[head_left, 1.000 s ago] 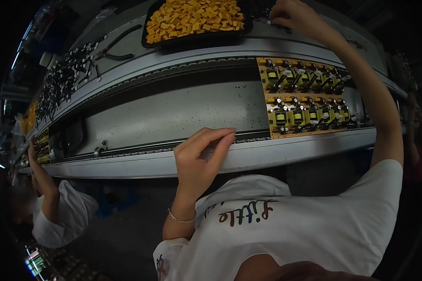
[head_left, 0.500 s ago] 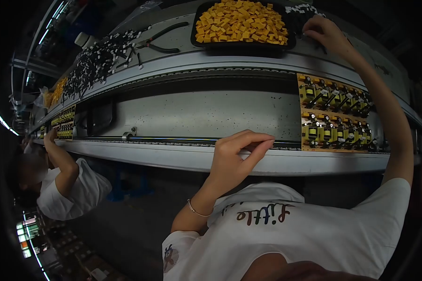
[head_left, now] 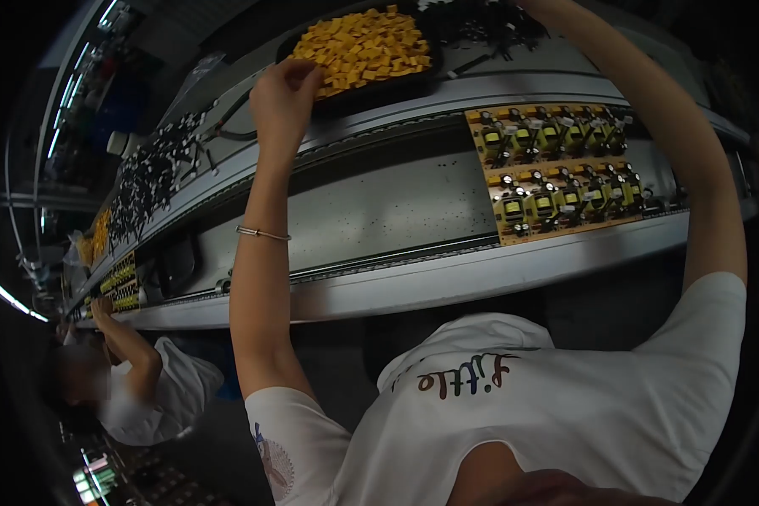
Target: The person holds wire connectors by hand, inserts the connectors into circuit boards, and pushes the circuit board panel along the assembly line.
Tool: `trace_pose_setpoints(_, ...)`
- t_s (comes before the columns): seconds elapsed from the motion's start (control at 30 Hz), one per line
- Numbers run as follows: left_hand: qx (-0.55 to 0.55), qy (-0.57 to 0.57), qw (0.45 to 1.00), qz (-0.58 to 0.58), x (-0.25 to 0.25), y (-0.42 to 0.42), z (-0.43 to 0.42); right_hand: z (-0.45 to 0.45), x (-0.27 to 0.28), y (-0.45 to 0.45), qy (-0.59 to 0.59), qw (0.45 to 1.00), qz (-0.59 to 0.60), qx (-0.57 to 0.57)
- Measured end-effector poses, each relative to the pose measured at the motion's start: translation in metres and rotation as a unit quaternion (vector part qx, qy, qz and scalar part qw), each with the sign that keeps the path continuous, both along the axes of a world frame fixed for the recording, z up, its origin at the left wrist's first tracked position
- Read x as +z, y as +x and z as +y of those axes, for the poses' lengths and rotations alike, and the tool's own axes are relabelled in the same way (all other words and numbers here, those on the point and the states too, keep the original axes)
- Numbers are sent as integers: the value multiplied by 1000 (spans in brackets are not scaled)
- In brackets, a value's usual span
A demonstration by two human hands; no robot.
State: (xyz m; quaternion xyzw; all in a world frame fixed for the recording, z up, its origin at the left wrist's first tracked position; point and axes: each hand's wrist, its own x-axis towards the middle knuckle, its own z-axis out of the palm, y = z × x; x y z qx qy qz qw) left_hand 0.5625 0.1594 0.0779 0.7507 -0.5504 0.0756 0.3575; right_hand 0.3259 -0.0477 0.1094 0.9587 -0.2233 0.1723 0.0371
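Observation:
My left hand (head_left: 280, 94) is at the near left edge of a black tray (head_left: 379, 94) heaped with small yellow block-like parts (head_left: 363, 46). Its thumb and fingertips are pinched together; whatever they may hold is hidden. My right forearm (head_left: 641, 76) reaches up past the top edge of the view, so the right hand itself is out of sight. Below that arm, a panel of circuit boards (head_left: 561, 173) with yellow-wrapped transformers and capacitors rests across the conveyor track. Dark loose parts (head_left: 489, 34) lie to the right of the tray.
Pliers (head_left: 232, 122), partly covered by my left hand, lie on the bench shelf. Many black-and-white parts (head_left: 156, 160) are heaped farther left. A metal rail (head_left: 379, 295) runs along the front. At far left a co-worker (head_left: 160, 388) handles another board panel (head_left: 122, 282).
My left hand has risen from above the front rail to the yellow parts tray. My right hand has moved up out of view. The camera view has turned and shifted.

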Motion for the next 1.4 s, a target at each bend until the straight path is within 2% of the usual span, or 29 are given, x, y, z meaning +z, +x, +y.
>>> trace_pose_setpoints(0.03, 13, 3, 999, 32, -2, 1, -2, 0, 5, -3, 5, 1000, -21, 1)
trace_pose_setpoints(0.17, 2, -8, 1000, 17, 0, 1, -4, -4, 25, -33, 14, 993, -117, -10)
trace_pose_setpoints(0.23, -23, -92, 995, 44, 0, 8, -6, -9, 30, -60, 13, 986, -165, -33)
trace_pose_setpoints(0.37, -83, -145, 978, 127, 25, -6, -23, -23, 24, -116, 15, 969, -227, -101)
trace_pose_setpoints(0.5, -232, -122, 953, 152, 74, -66, -53, -43, -7, -159, 43, 954, -249, -160)
trace_pose_setpoints(0.6, -386, -124, 911, 74, 101, -126, -86, -58, -35, -174, 75, 949, -257, -170)
trace_pose_setpoints(0.73, -489, -96, 866, 33, 108, -215, -121, -66, -54, -182, 96, 944, -278, -150)
trace_pose_setpoints(0.87, -523, -66, 849, 35, 97, -286, -156, -75, -59, -190, 113, 939, -299, -130)
trace_pose_setpoints(1.23, -568, -1, 822, 27, 77, -396, -224, -89, -58, -211, 106, 924, -359, -83)
trace_pose_setpoints(1.4, -604, 21, 797, 5, 71, -475, -248, -90, -52, -214, 91, 915, -381, -96)
